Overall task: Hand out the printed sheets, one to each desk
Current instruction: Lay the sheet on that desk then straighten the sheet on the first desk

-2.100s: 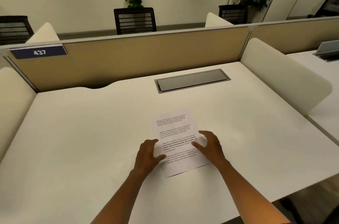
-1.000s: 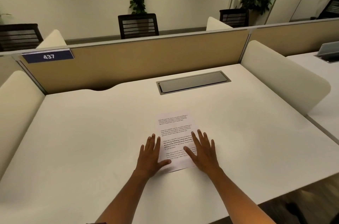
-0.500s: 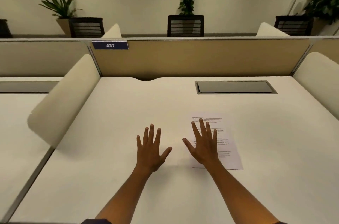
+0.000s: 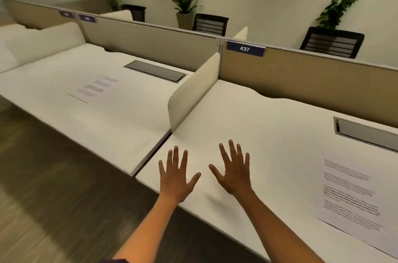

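A printed sheet point(image 4: 353, 196) lies flat at the right on the white desk point(image 4: 269, 125) under the 437 label point(image 4: 244, 48). A second printed sheet point(image 4: 94, 88) lies on the neighbouring desk point(image 4: 97, 116) to the left. My left hand point(image 4: 177, 173) and my right hand point(image 4: 233, 167) hover with fingers spread over the near left corner of desk 437. Both hold nothing. Neither touches a sheet.
A cream side divider point(image 4: 193, 90) stands between the two desks, and a tan back partition point(image 4: 301, 73) runs behind them. Each desk has a recessed cable hatch point(image 4: 155, 70). Dark chairs point(image 4: 331, 42) and potted plants point(image 4: 185, 4) stand beyond. Wood floor point(image 4: 53, 187) lies at the left.
My hands lifted off the sheet on desk 437 and spread open. The view swung left, so that sheet now sits far right and the left desk with its sheet came into sight.
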### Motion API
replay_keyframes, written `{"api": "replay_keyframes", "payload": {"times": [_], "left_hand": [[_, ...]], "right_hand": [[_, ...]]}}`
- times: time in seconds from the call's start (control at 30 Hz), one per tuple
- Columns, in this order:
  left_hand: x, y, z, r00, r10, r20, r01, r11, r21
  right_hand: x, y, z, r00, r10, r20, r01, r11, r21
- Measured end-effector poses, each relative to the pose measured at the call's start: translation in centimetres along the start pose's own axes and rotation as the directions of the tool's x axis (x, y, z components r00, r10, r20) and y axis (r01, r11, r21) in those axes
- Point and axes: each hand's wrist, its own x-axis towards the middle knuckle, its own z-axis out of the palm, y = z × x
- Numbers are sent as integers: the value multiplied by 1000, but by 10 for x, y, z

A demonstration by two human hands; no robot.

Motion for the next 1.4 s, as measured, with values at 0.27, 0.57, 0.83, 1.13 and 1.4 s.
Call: {"api": "replay_keyframes", "payload": {"times": [0.27, 0.57, 0.83, 1.13, 1.4], "left_hand": [[-36, -176, -40, 986, -151, -66, 148, 988, -52], [-89, -398, -74, 915, -383, -126, 369, 922, -117], [-107, -578, -77, 813, -572, -113, 557, 819, -138], [-31, -814, -121, 732, -664, -152, 652, 748, -124], [27, -988, -163, 657, -731, -184, 709, 683, -179]], "right_hand": [[14, -188, 35, 986, -167, 24, 168, 985, -26], [33, -420, 86, 926, -370, 77, 369, 929, 25], [81, -611, 157, 842, -521, 143, 521, 853, 41], [187, -843, 244, 772, -611, 176, 597, 791, 133], [290, -1020, 278, 719, -676, 162, 665, 737, 124]]}}
